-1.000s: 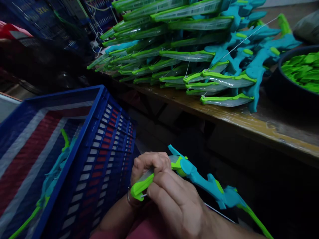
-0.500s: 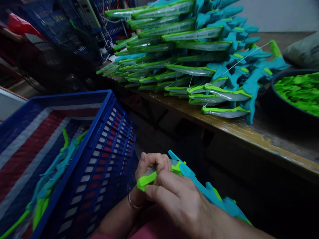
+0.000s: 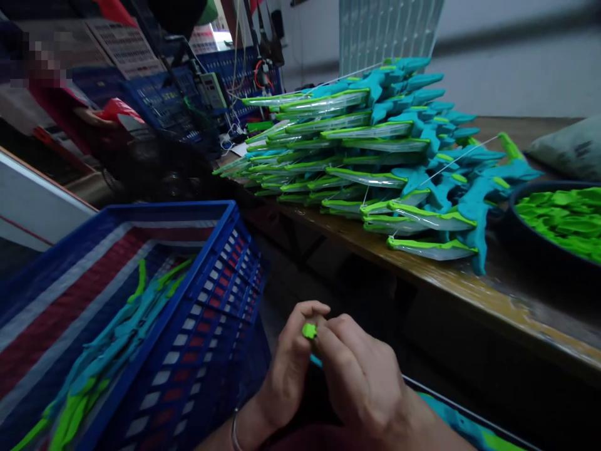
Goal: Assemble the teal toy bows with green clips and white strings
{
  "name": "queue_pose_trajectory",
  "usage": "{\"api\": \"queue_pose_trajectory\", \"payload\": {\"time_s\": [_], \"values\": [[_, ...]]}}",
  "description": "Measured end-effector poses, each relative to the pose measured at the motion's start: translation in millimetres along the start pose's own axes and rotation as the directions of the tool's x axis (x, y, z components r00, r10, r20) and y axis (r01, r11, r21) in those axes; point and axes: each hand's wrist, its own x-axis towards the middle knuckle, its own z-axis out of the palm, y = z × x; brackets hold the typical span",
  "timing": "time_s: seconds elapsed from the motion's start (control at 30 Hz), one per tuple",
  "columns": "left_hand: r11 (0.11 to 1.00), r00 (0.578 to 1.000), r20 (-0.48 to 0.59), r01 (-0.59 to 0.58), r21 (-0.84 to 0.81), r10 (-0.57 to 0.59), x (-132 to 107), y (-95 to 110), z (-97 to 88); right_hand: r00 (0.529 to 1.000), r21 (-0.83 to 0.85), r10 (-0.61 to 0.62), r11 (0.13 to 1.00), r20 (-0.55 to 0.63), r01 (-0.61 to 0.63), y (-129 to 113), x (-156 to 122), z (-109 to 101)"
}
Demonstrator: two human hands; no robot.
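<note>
My left hand [image 3: 293,363] and my right hand [image 3: 364,382] meet low in the middle, fingers pinched together on the green tip [image 3: 308,330] of a teal and green toy bow. Most of that bow [image 3: 462,423] is hidden behind my right hand and runs off to the lower right. Both hands are closed around it. A blue plastic crate [image 3: 213,300] stands just to the left of my hands, with finished toy bows [image 3: 113,351] lying inside.
A large stack of teal and green toy bows [image 3: 370,150] lies on the wooden bench [image 3: 474,294]. A dark bowl of green parts [image 3: 563,219] sits at the right. Another person in red [image 3: 56,103] is at the far left, near blue crates [image 3: 159,100].
The view has tilted up, showing more of the room. My hands have turned the bow so only its green tip shows between my fingers; the teal limb has dropped behind my right hand.
</note>
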Motion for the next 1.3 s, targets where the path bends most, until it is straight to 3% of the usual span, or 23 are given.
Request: {"api": "queue_pose_trajectory", "payload": {"time_s": [0.1, 0.2, 0.3, 0.37, 0.43, 0.57, 0.7, 0.77, 0.87, 1.0, 1.1, 1.17, 1.3], "values": [[0.954, 0.987, 0.045, -0.162, 0.251, 0.156, -5, 6, -8.0, 0.999, -0.018, 0.014, 1.000, -0.052, -0.015, 0, 1, -2], [0.845, 0.939, 0.136, -0.343, 0.410, 0.315, -4, 9, -9.0, 0.995, -0.069, -0.038, 0.997, -0.089, 0.032, -2, 13, -16], [0.894, 0.939, 0.168, -0.338, 0.293, 0.300, 4, 12, -6.4, 0.979, -0.047, 0.142, 0.988, -0.145, -0.150, -4, 31, -43], [0.926, 0.949, 0.135, -0.308, 0.217, 0.284, 10, 14, -5.8, 0.935, 0.004, 0.286, 0.957, -0.212, -0.291, -4, 41, -59], [0.931, 0.951, 0.097, -0.308, 0.195, 0.294, 15, 18, -6.5, 0.904, 0.076, 0.340, 0.940, -0.260, -0.332, -3, 46, -65], [0.931, 0.952, 0.046, -0.305, 0.202, 0.302, 18, 22, -7.2, 0.906, 0.246, 0.380, 0.911, -0.186, -0.331, 0, 39, -50], [0.901, 0.946, -0.042, -0.292, 0.322, 0.322, 19, 22, -4.8, 0.942, 0.331, 0.321, 0.903, -0.097, -0.273, 0, 26, -26], [0.894, 0.946, -0.054, -0.282, 0.348, 0.320, 20, 22, -4.2, 0.937, 0.381, 0.344, 0.876, -0.064, -0.296, 0, 22, -20], [0.891, 0.940, -0.034, -0.310, 0.332, 0.340, 20, 21, -5.7, 0.876, 0.478, 0.481, 0.778, -0.033, -0.409, 2, 21, -15], [0.901, 0.944, 0.011, -0.318, 0.294, 0.329, 22, 19, -12.0, 0.718, 0.670, 0.683, 0.472, 0.134, -0.573, 8, 21, -10], [0.913, 0.944, 0.067, -0.329, 0.240, 0.323, 26, 20, -17.5, 0.677, 0.742, 0.699, 0.323, 0.231, -0.587, 16, 19, -5], [0.924, 0.942, 0.121, -0.332, 0.189, 0.314, 29, 22, -19.7, 0.704, 0.744, 0.677, 0.352, 0.217, -0.568, 21, 17, -3], [0.941, 0.949, 0.168, -0.295, 0.163, 0.269, 34, 24, -18.5, 0.845, 0.684, 0.519, 0.572, 0.125, -0.453, 30, 14, -2]]}}
